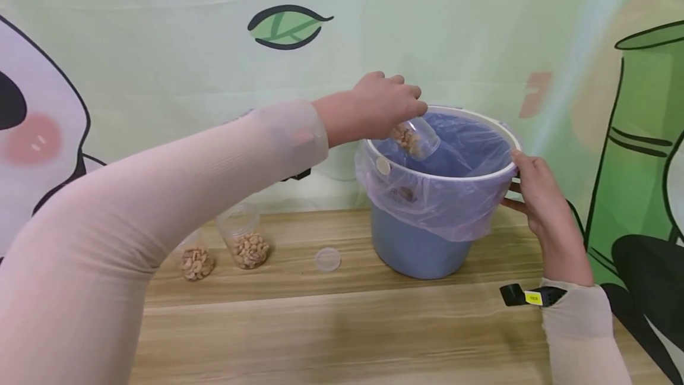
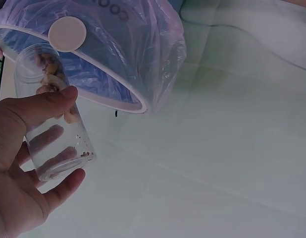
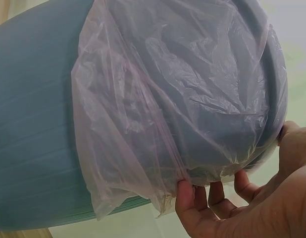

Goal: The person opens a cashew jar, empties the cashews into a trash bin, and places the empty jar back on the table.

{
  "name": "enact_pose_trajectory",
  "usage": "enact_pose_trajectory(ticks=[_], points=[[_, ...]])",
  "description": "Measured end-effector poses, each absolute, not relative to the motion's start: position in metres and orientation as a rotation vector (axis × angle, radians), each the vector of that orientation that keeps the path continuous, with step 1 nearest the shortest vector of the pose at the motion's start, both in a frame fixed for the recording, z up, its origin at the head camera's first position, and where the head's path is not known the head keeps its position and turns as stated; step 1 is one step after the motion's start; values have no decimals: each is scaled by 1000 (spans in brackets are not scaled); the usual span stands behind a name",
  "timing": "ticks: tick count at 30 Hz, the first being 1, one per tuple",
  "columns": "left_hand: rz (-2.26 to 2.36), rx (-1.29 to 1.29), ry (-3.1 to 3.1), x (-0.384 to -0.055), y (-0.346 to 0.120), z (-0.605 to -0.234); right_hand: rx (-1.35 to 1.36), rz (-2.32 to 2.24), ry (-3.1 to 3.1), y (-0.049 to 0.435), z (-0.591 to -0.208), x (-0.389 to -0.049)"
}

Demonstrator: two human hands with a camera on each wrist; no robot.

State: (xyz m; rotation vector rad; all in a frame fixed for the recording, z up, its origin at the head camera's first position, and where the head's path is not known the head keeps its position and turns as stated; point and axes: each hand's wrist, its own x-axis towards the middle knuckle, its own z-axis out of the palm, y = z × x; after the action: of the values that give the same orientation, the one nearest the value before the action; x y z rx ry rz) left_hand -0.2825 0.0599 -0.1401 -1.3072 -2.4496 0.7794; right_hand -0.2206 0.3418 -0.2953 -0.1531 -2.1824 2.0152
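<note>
My left hand (image 1: 382,106) grips a clear plastic jar (image 1: 426,137) and tilts it mouth-down over the blue bucket (image 1: 419,254). In the left wrist view, pale nuts (image 2: 53,78), apparently cashews, lie towards the jar's mouth, with a few crumbs at its base. A thin, pinkish clear bag (image 1: 438,204) lines the bucket and hangs over its white rim. My right hand (image 1: 542,192) holds the bucket's right side, thumb at the rim and fingers bent beneath it. Those fingers (image 3: 185,198) press against the bag in the right wrist view.
Left of the bucket, two clear jars stand on the wooden table (image 1: 299,337): a nearer jar (image 1: 196,261) and a taller jar (image 1: 237,221), both partly filled with nuts. Between them and the bucket lies a clear round lid (image 1: 328,259). Behind hangs a printed green cloth (image 1: 214,46).
</note>
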Motion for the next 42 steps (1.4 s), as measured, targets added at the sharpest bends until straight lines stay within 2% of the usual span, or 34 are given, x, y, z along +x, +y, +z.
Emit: enact_pose_trajectory(ticks=[24, 42], points=[[830, -1229, -2445, -296, 30, -135, -146, 1944, -2235, 340, -297, -221], [889, -1262, -2346, -291, 46, -139, -147, 1969, -2236, 336, -297, -223]])
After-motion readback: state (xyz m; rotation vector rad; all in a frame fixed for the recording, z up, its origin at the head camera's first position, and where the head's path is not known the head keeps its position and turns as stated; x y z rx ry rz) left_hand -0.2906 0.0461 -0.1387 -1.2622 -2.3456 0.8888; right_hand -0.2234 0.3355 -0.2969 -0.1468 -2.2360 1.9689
